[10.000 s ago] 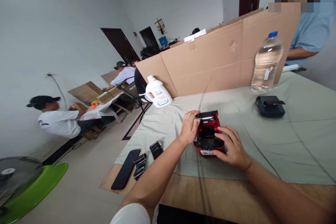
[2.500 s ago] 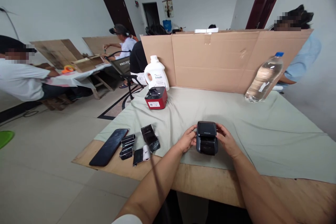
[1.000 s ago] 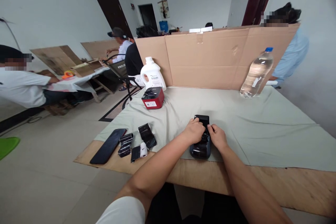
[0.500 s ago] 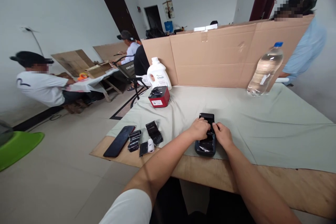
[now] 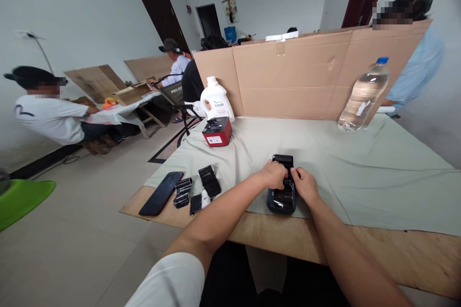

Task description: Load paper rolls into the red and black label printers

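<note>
A small black printer lies on the pale green cloth near the table's front edge, its lid raised. My left hand is curled over its left side, fingers closed on the open middle part. My right hand presses in from the right, fingers bent onto the same spot. What the fingertips pinch is hidden. A red printer stands farther back left, away from both hands.
A phone, several black roll wrappers and a small white paper roll lie at the left corner. A white jug, a water bottle and a cardboard screen stand at the back. Other people sit beyond.
The red printer went from my hands to the back left; the black printer came to the front edge. Since 2.5 s ago its lid is up and both hands have closed in on its middle.
</note>
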